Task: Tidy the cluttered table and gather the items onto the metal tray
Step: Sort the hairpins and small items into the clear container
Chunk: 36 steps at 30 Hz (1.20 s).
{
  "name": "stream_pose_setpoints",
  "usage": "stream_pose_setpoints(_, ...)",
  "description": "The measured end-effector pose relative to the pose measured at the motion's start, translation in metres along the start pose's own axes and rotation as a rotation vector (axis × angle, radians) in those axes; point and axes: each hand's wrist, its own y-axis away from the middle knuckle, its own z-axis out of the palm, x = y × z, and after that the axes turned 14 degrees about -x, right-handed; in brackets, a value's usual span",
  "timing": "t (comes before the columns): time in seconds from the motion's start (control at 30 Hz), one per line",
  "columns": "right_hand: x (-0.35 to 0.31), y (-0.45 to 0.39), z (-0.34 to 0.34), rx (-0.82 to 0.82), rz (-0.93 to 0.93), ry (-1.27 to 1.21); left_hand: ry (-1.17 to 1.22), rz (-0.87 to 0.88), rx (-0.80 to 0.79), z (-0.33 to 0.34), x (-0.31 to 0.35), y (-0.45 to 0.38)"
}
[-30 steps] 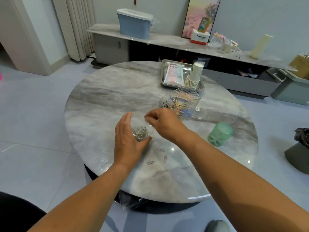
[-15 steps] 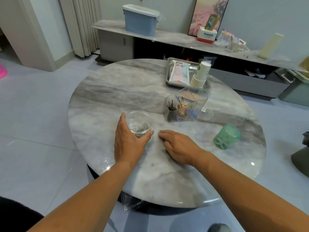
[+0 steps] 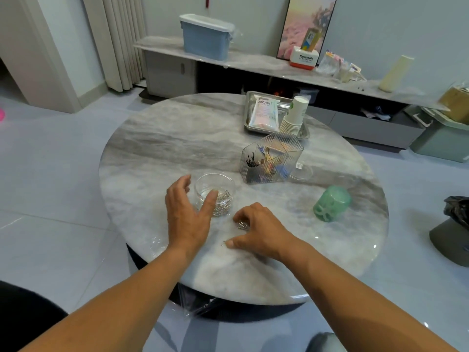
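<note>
A small clear jar [image 3: 214, 188] with paper clips in it stands on the round marble table [image 3: 177, 148]. My left hand [image 3: 186, 212] cups the jar's near side, thumb against its wall, fingers spread. My right hand [image 3: 258, 231] rests curled on the tabletop just right of the jar, fingertips pinching loose paper clips [image 3: 241, 226]. At the table's far side lies the metal tray [image 3: 250, 127], holding a white pouch [image 3: 264, 111] and a stack of paper cups [image 3: 295, 115].
A clear ribbed organizer [image 3: 272, 158] with pins and clips stands behind my hands, a clear lid [image 3: 302, 171] beside it. A green cup [image 3: 331, 203] lies on its side at the right. A low shelf with a blue bin [image 3: 205, 36] runs along the back wall.
My right hand came down from over the jar onto the tabletop and drew its fingers in around loose paper clips. My left hand loosened its hold on the jar.
</note>
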Motion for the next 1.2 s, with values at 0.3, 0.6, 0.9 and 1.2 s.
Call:
stream_pose_setpoints(0.3, 0.01, -0.001, -0.023, -0.036, 0.102, -0.102, -0.438, 0.171, -0.456, 0.003, 0.01, 0.043)
stream_pose_setpoints(0.6, 0.004, -0.003, -0.016, -0.032, 0.098, -0.096, -0.487, -0.278, -0.583, 0.005, 0.044, 0.03)
stream_pose_setpoints(0.9, 0.006, 0.007, -0.019, -0.033, 0.047, 0.159, -0.429, -0.188, -0.515, -0.002, 0.057, 0.012)
stream_pose_setpoints(1.2, -0.045, -0.03, -0.062, 0.29, -0.1, -0.171, -0.337, -0.217, -0.28, -0.037, 0.055, -0.062)
